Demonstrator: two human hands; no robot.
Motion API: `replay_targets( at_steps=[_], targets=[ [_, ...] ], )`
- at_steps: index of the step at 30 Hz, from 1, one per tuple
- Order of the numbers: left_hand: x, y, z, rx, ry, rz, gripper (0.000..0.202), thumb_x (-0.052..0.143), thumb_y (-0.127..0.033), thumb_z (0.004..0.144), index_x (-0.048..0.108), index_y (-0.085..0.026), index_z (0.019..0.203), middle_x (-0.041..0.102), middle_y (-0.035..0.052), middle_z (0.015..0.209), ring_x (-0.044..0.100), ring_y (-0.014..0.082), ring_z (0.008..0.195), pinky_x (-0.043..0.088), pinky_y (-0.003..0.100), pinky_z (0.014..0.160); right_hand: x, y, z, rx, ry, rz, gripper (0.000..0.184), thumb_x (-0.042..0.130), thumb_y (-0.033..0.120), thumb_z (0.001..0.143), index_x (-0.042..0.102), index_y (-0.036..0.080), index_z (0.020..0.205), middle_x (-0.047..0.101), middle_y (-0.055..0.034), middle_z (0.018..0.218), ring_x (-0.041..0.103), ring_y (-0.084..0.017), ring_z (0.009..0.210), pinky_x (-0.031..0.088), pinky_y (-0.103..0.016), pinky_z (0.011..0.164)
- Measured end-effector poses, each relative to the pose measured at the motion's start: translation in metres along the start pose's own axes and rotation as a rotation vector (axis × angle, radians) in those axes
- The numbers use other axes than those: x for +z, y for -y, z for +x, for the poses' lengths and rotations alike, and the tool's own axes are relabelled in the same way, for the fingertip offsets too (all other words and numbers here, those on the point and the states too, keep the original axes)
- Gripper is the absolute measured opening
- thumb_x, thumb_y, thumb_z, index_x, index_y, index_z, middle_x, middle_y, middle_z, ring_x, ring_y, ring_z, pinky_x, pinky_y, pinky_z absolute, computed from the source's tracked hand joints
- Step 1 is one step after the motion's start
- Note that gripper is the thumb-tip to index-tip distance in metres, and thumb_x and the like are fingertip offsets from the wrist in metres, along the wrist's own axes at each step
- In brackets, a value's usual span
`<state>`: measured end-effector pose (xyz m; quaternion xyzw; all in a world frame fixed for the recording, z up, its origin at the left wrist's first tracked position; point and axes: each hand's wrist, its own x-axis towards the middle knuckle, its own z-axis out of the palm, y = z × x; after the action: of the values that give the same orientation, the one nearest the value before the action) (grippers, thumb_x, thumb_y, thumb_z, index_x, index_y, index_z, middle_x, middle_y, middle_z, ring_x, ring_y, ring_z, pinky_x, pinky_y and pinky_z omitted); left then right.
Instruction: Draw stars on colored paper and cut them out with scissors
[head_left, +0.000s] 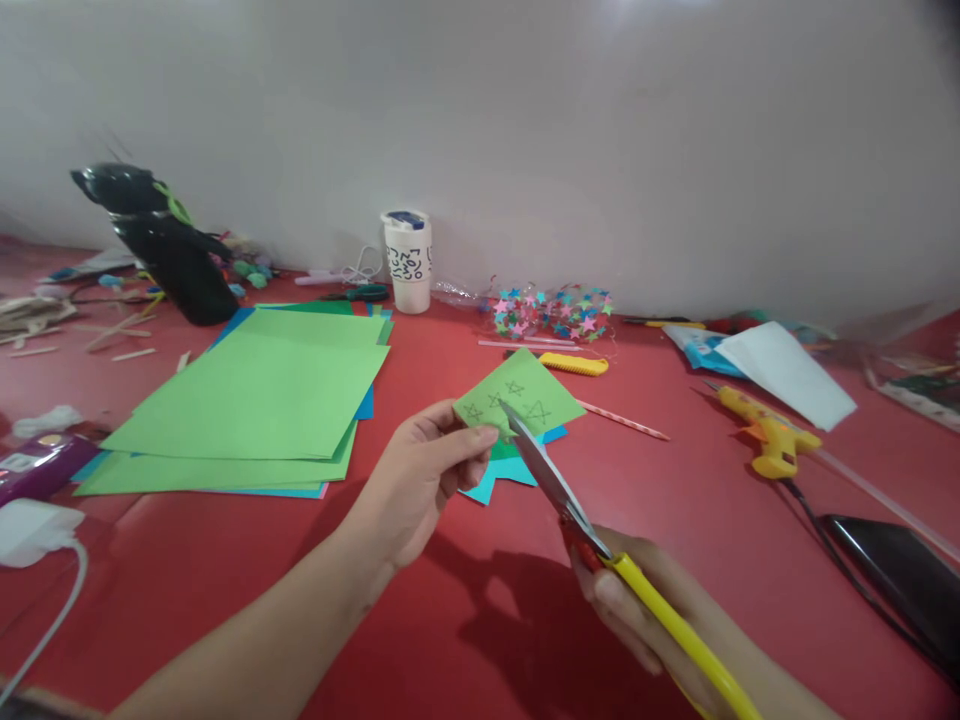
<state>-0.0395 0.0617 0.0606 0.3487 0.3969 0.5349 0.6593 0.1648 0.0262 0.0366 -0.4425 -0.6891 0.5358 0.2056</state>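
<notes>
Between thumb and fingers, my left hand [439, 470] grips the lower left corner of a light green piece of paper [540, 385] with several small stars drawn on it. My right hand [630, 590] is closed on scissors [559, 490] with yellow and red handles. Their blades point up and left, with the tips over the paper among the drawn stars. I cannot tell whether the blades touch the paper. Beneath the held piece, blue and darker green paper scraps [510, 468] lie on the red table [420, 640].
Green sheets [255, 385] are stacked at left, near a black bottle [169, 245]. A white cup [409, 262], star garland [551, 312], yellow cutter [574, 364] and striped pencil [626, 420] lie farther back. At right are a yellow glue gun [769, 430] and a black phone-like slab [900, 580].
</notes>
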Motion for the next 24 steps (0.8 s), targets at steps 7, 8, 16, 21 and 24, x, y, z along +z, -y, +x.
replay_targets(
  at_steps=[7, 8, 16, 21, 24],
  targets=[
    [0.0004, 0.0022, -0.0013, 0.015, 0.027, 0.009, 0.007, 0.065, -0.023, 0.074, 0.062, -0.018, 0.071, 0.054, -0.0037, 0.059, 0.047, 0.0057, 0.052, 0.037, 0.019, 0.053, 0.0037, -0.0018, -0.0018, -0.011, -0.08, -0.074, 0.051, 0.034, 0.07, 0.082, 0.034, 0.022, 0.066, 0.035, 0.0073, 0.047, 0.03, -0.008, 0.04, 0.023, -0.024, 0.041],
    [0.0002, 0.0023, -0.0011, 0.023, 0.026, 0.005, 0.005, 0.064, -0.022, 0.074, 0.062, -0.018, 0.072, 0.054, -0.0035, 0.061, 0.048, 0.0057, 0.053, 0.038, 0.019, 0.053, 0.0043, -0.0018, -0.0019, -0.007, -0.079, -0.072, 0.05, 0.034, 0.07, 0.083, 0.034, 0.022, 0.067, 0.035, 0.0075, 0.047, 0.029, -0.008, 0.04, 0.023, -0.024, 0.041],
    [0.0025, -0.0003, -0.0038, 0.148, -0.022, 0.145, 0.004, 0.063, -0.021, 0.074, 0.064, -0.018, 0.072, 0.055, -0.0042, 0.056, 0.048, 0.0062, 0.052, 0.039, 0.019, 0.053, 0.0049, 0.0012, -0.0033, 0.011, -0.087, -0.053, 0.051, 0.035, 0.071, 0.081, 0.035, 0.022, 0.068, 0.033, 0.0071, 0.054, 0.029, -0.008, 0.041, 0.023, -0.024, 0.04],
    [0.0025, -0.0028, -0.003, 0.149, -0.069, 0.241, 0.007, 0.064, -0.023, 0.073, 0.065, -0.017, 0.077, 0.058, -0.0032, 0.06, 0.049, 0.0067, 0.052, 0.04, 0.02, 0.052, 0.0022, 0.0017, -0.003, 0.033, -0.023, -0.032, 0.055, 0.034, 0.076, 0.077, 0.032, 0.022, 0.067, 0.035, 0.0071, 0.051, 0.029, -0.008, 0.041, 0.022, -0.024, 0.04],
    [-0.0002, -0.004, -0.0022, 0.158, -0.063, 0.296, 0.007, 0.063, -0.023, 0.073, 0.064, -0.017, 0.076, 0.057, -0.0031, 0.06, 0.048, 0.0066, 0.052, 0.04, 0.02, 0.052, 0.0003, 0.0019, -0.0011, 0.027, 0.015, -0.031, 0.056, 0.032, 0.077, 0.077, 0.033, 0.022, 0.068, 0.035, 0.0077, 0.048, 0.027, -0.007, 0.038, 0.019, -0.024, 0.04]
  ],
)
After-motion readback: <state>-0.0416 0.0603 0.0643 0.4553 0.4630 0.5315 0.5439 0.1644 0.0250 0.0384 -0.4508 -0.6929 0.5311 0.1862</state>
